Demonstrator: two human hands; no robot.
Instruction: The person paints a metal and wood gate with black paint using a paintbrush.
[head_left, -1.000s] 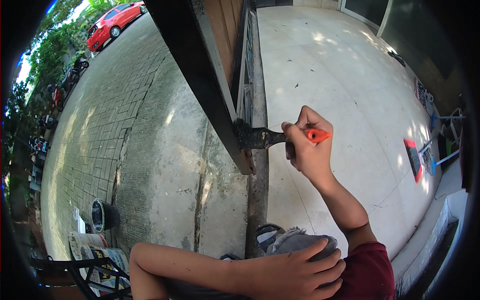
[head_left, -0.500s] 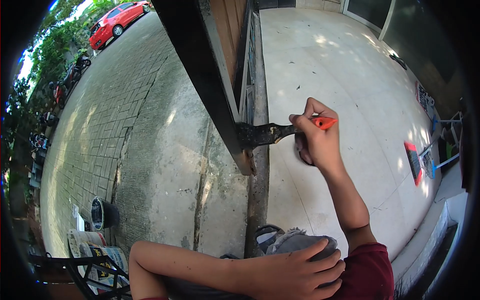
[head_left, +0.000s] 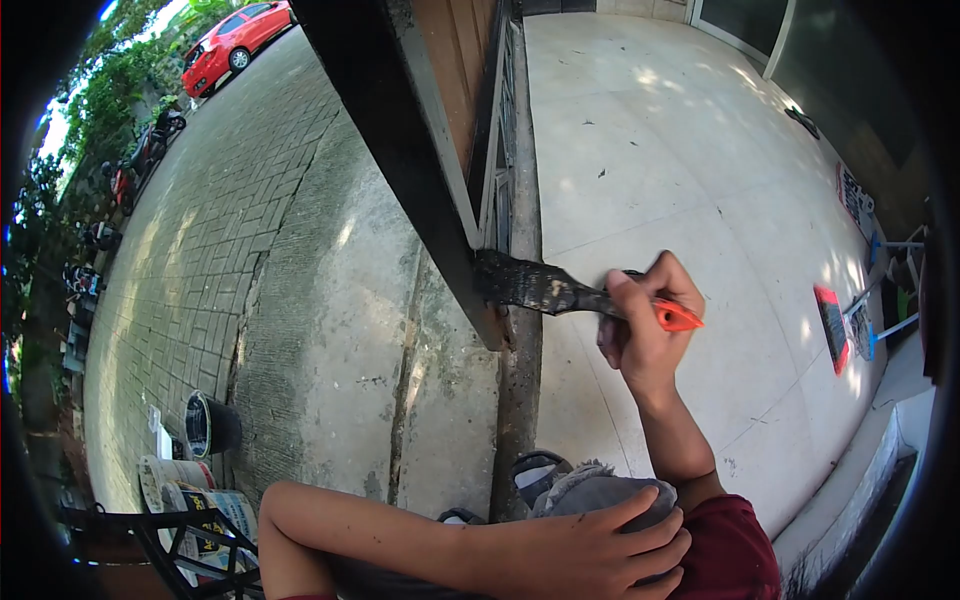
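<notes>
My right hand [head_left: 652, 325] is closed round the handle of a paintbrush [head_left: 545, 287], whose orange handle end pokes out past my fingers. The brush's dark, paint-caked bristles touch the edge of a black metal gate post [head_left: 425, 180] near its lower end. Bare, brownish material shows at the bottom tip of the post. My left hand [head_left: 610, 545] rests over my knee in grey, frayed trousers [head_left: 610, 495], fingers spread and nothing held.
Left of the post, a dark bucket [head_left: 212, 424] stands on the paving beside paint tubs [head_left: 205, 505] and a black metal frame [head_left: 150, 530]. A red brush head [head_left: 830, 328] lies on the right-hand tiles. A red car [head_left: 235, 45] and motorbikes [head_left: 150, 145] are farther off.
My right hand has moved down and slightly right, and the brush now slants down toward the handle. The bristles still touch the post. My left hand stays on the knee.
</notes>
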